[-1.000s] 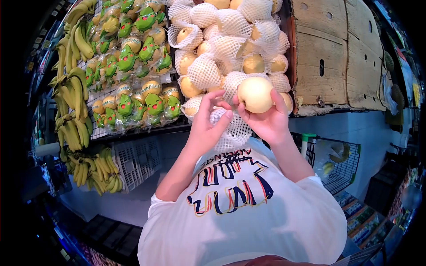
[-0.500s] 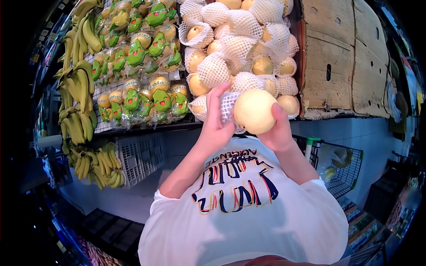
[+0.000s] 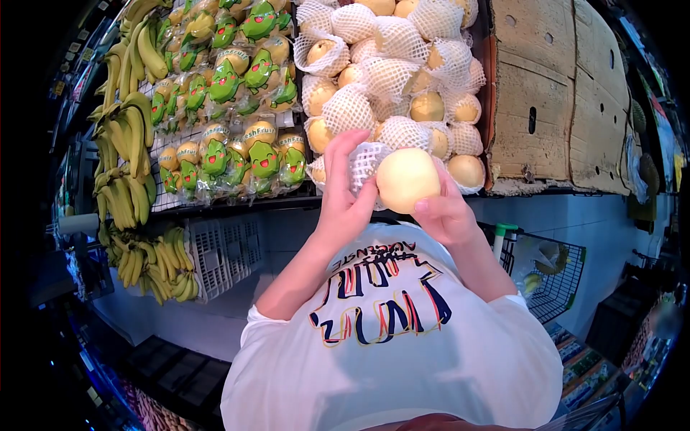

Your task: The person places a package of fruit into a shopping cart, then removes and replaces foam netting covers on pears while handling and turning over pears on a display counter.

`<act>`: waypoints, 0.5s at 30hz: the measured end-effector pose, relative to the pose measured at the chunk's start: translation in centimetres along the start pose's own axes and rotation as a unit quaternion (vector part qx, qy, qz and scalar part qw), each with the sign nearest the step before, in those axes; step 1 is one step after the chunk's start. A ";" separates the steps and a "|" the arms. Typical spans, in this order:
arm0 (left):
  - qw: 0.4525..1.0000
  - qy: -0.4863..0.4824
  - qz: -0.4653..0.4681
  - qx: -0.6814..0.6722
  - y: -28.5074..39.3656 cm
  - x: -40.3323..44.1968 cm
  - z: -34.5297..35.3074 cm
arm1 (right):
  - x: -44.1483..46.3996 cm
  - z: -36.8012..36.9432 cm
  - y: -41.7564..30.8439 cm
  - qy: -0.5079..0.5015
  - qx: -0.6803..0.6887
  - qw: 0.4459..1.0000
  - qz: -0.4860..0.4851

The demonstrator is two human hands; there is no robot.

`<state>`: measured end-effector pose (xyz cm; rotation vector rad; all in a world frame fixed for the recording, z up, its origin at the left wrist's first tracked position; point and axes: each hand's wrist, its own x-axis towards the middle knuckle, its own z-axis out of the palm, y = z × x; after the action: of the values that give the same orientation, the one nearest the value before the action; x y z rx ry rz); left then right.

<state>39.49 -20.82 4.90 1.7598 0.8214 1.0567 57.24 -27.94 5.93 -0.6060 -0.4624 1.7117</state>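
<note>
A round, pale yellow pear (image 3: pixel 408 181) sits in my right hand (image 3: pixel 449 214), whose thumb presses its lower right side. My left hand (image 3: pixel 343 190) is just left of the pear, its thumb close to the fruit and its fingers around a white foam net (image 3: pixel 367 164). The net's lower part is hidden behind the hand and the pear. Beyond both hands lies a bin of similar pears, many in white foam nets (image 3: pixel 348 109). One bare pear (image 3: pixel 466 171) shows at the bin's near right corner.
Packaged fruit with green cartoon labels (image 3: pixel 215 154) lies left of the pears, with bananas (image 3: pixel 133 129) further left. Flattened cardboard (image 3: pixel 532 93) covers the right-hand display. Below are a white crate (image 3: pixel 226 258) and a wire shopping cart (image 3: pixel 564 276) with a bag in it.
The pear has turned in my right hand, and that thumb has moved from its upper right side to its lower right. The display has shifted right in view since the earliest frame.
</note>
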 end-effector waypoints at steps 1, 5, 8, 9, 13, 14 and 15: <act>1.000 0.000 0.013 0.024 0.1 0.0 0.0 | 0.0 0.0 0.0 0.002 -0.002 1.000 0.009; 1.000 0.012 0.007 0.022 0.6 -0.1 0.3 | -0.2 0.1 0.0 0.057 -0.050 0.997 -0.006; 0.999 0.030 -0.012 0.009 0.7 -0.1 0.6 | -0.6 0.2 -0.1 0.063 -0.129 0.989 -0.040; 0.999 0.031 -0.010 0.013 0.6 0.0 0.5 | -0.6 0.2 -0.2 0.061 -0.141 0.987 -0.042; 0.999 0.040 -0.021 -0.016 0.8 0.1 0.7 | -0.5 0.2 0.1 0.059 -0.175 0.981 -0.058; 0.999 0.039 -0.033 -0.016 1.0 0.2 0.7 | -0.4 0.1 0.3 0.061 -0.170 0.982 -0.060; 0.998 0.039 -0.045 -0.016 1.2 0.3 0.7 | -0.4 -0.1 0.4 0.063 -0.166 0.982 -0.062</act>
<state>40.33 -21.30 5.95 1.6474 0.9180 1.0773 57.03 -28.37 5.70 -0.9011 -0.6890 1.4779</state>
